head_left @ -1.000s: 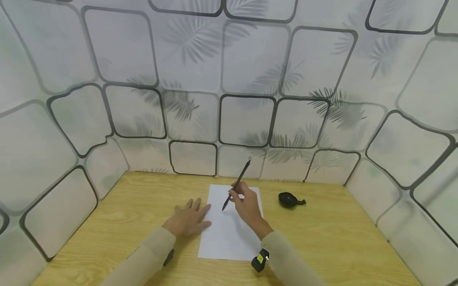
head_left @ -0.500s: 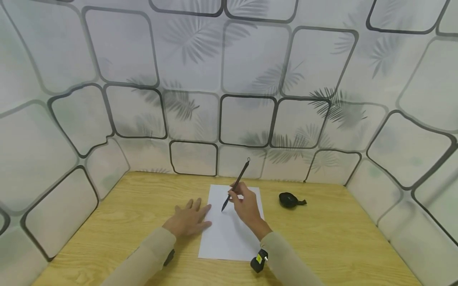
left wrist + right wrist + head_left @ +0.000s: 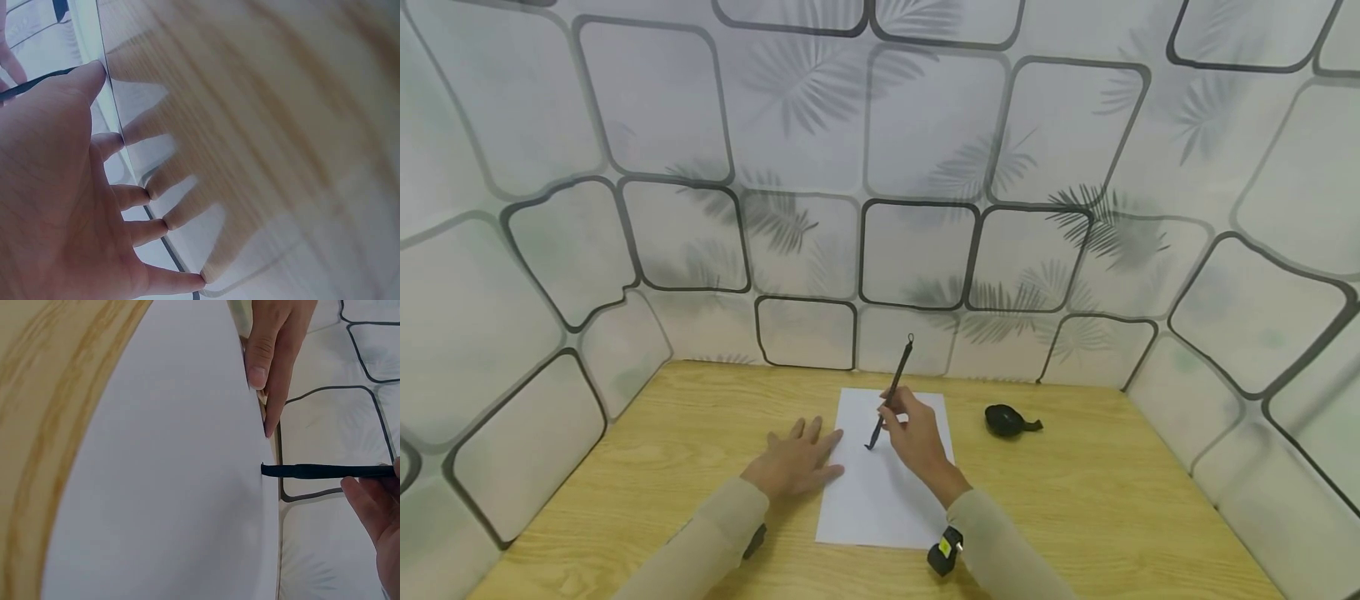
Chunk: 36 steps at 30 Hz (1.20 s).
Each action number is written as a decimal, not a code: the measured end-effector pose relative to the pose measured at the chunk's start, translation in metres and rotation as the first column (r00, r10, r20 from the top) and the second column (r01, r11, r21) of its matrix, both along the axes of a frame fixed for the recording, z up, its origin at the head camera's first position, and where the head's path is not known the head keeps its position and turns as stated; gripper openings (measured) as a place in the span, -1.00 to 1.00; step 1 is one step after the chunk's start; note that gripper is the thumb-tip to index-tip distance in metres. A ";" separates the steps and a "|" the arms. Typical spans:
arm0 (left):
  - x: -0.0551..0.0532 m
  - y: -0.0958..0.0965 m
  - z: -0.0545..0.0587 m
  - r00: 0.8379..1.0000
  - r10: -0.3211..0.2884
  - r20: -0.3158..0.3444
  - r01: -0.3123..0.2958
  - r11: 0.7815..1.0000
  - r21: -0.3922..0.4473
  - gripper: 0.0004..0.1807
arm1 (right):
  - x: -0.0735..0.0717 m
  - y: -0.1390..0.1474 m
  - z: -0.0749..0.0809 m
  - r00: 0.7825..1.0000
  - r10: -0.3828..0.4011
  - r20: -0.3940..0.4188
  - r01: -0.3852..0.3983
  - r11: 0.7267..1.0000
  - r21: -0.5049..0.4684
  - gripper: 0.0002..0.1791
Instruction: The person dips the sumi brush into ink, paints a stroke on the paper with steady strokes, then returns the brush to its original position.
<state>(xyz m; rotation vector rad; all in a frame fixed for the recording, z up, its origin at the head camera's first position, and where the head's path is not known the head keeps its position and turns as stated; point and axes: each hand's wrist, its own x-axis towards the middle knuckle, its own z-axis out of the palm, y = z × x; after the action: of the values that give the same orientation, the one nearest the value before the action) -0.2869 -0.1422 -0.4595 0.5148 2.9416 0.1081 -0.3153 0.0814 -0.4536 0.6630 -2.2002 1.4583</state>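
My right hand [image 3: 917,433] pinches a long black writing brush [image 3: 897,379] with a hanging loop at its top end. The brush slants a little, its dark tip down on a white sheet of paper [image 3: 880,508], where a small dark mark shows. In the right wrist view, the brush [image 3: 325,471] meets the sheet tip first, with fingers of the right hand [image 3: 381,519] behind it. My left hand [image 3: 793,462] rests flat with spread fingers, thumb and index fingertip at the paper's left edge. The left wrist view shows the left hand [image 3: 75,206] from the side, fingertips on the table.
A small black dish [image 3: 1003,421] with a short handle sits right of the paper. The wood-grain table [image 3: 1112,500] is bounded behind and at both sides by patterned walls [image 3: 917,254]. A black wrist device [image 3: 945,550] hangs by the right cuff, over the sheet's lower right corner.
The brush has come more upright, its top swinging left, and its tip has moved slightly toward me. A small dark mark now shows at the tip. The left hand has stayed put.
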 end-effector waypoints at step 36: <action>-0.002 -0.001 -0.004 1.000 -0.005 -0.020 0.005 1.000 -0.012 -0.23 | 0.001 0.003 -0.002 0.999 -0.043 -0.027 0.044 0.998 0.046 -0.84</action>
<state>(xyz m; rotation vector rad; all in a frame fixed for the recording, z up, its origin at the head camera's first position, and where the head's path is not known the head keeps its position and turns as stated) -0.2890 -0.1430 -0.4636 0.5247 2.9585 0.0852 -0.3148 0.0843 -0.4560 0.6416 -2.2211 1.3732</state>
